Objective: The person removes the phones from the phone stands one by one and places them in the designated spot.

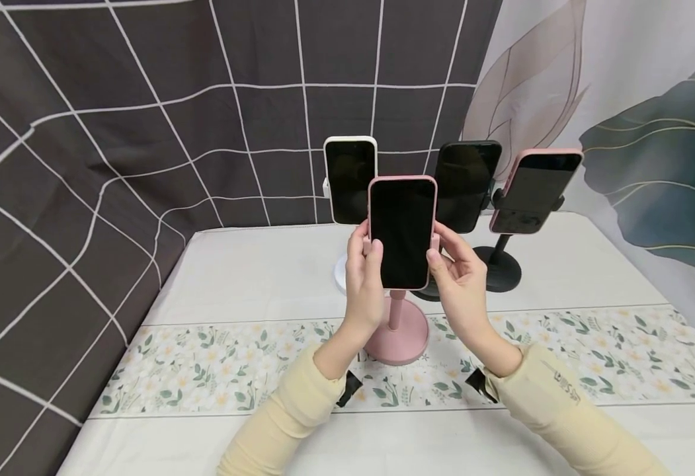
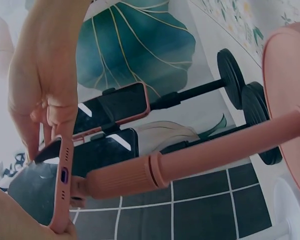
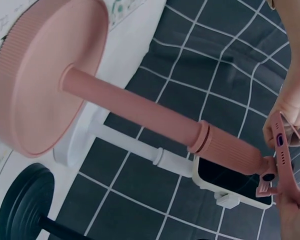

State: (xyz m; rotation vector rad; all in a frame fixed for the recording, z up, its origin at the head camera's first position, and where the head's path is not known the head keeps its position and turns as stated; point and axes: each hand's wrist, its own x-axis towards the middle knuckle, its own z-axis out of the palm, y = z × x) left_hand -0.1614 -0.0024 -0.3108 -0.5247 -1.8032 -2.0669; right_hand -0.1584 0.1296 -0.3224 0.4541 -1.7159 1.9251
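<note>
Cream sleeves, 2 | left hand and right hand, pinching pink-framed smartphone by opposite edges | pink stand, 1 | mounted smartphones behind, 3

My left arm and right arm angle inward from the frame's bottom edge; near its centre my left hand and right hand grip, thumbs in front, fingers curled.

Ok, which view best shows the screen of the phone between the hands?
The head view: the screen faces the camera, nearly all uncovered. The left wrist view catches it at a slant; the right wrist view shows mostly the phone's bottom edge, little screen.
</note>
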